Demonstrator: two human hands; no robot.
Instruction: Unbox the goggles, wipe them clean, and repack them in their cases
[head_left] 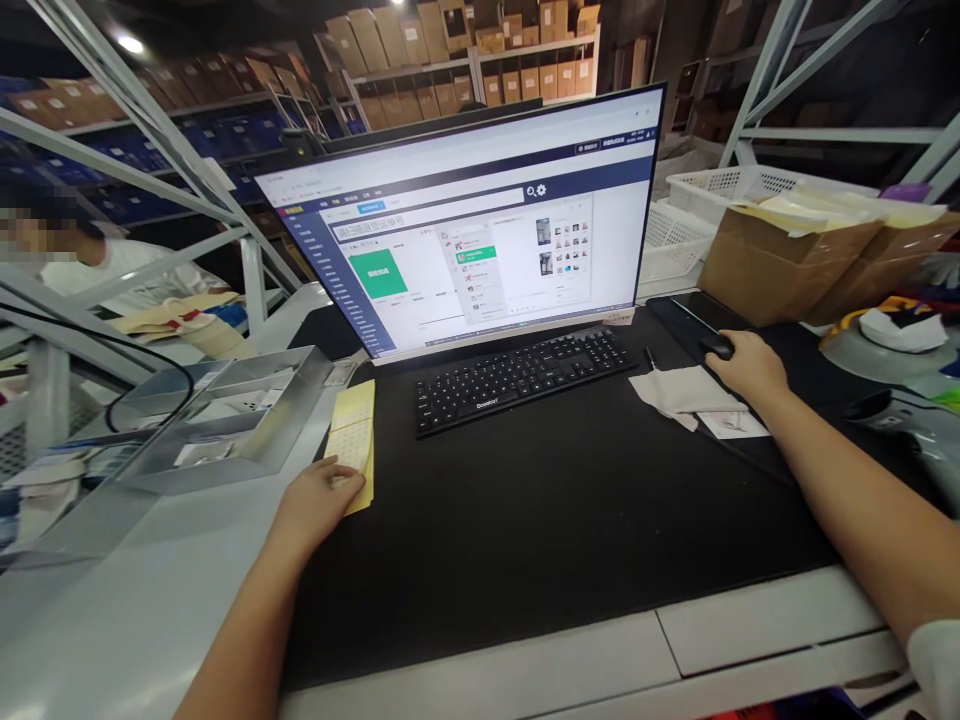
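Note:
My left hand (319,500) rests on the lower end of a yellow strip of label backing paper (354,432) at the left edge of the black desk mat (555,520), fingers curled over it. My right hand (746,368) lies over a black computer mouse (718,347) at the right of the mat, fingers wrapped round it. Between the hands sits a black keyboard (521,375) below a wide monitor (480,220) showing a software page. A crumpled white paper (679,390) lies just left of my right hand.
A clear plastic tray (240,410) stands left of the mat. Cardboard boxes (787,255) and white baskets (720,195) sit at the back right, a grey scanner (911,425) at the right edge. A person in white (112,270) works at the far left behind metal struts.

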